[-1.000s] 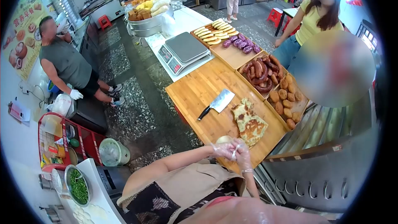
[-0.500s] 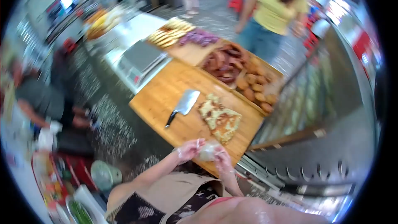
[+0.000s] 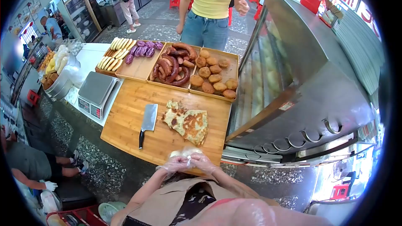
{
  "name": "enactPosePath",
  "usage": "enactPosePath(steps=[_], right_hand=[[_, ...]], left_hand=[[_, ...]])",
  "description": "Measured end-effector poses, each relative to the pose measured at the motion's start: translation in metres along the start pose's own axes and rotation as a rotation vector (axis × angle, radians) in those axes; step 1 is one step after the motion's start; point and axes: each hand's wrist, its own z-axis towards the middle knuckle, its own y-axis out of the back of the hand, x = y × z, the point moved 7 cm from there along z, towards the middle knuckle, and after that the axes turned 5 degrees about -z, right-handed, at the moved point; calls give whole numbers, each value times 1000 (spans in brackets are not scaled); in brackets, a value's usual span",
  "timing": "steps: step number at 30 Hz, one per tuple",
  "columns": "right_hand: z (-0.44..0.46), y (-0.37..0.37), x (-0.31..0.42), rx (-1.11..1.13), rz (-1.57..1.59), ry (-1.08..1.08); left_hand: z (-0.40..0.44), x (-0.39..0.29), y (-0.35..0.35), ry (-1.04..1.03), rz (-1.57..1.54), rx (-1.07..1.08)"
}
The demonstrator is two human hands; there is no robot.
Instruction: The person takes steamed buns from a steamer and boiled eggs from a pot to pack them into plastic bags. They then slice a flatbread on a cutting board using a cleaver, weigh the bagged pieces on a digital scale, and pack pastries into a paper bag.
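Holding a small translucent bag (image 3: 186, 151) between them, the gloved left hand (image 3: 178, 164) and right hand (image 3: 202, 163) are close together, fingers closed on its gathered edge at the near side of the chopping board (image 3: 121, 113). The bag shows a pale content that cannot be identified. By judgement it is light, soft and limp, with a film liable to slip under plastic gloves and to tear if pulled hard; the gathered edge is the sound place to hold, pinched by fingertips from both sides without squeezing the body. Beyond the hands lie a browned flatbread (image 3: 194, 124), judged floppy and prone to break, and a cleaver (image 3: 149, 118). Containers noted: the sausage tray (image 3: 167, 86) is heaped with dark sausages (image 3: 171, 66); the tray to its right (image 3: 209, 95) bears round brown pieces (image 3: 215, 78); the tray to its left (image 3: 138, 69) has purple pieces (image 3: 145, 51) at its far end; the leftmost tray (image 3: 104, 73) carries pale oblong pieces (image 3: 116, 54). A steel pot (image 3: 65, 87) is piled with brown blocks (image 3: 50, 79) and bagged goods. Contents behind the cabinet (image 3: 310, 109) glass are indistinct.
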Motion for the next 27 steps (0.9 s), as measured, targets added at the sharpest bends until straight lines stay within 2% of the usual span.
enactPosePath(steps=[3, 10, 19, 27], right_hand=[[-5, 5, -10, 71, 9, -122], [-4, 1, -8, 111, -43, -70], [-7, -4, -12, 87, 54, -177], [-11, -3, -12, 71, -71, -187]], left_hand=[[4, 5, 14, 16, 152, -80], [-2, -3, 7, 11, 118, -116], [1, 9, 11, -42, 74, -103], [10, 22, 18, -96, 164, -121]])
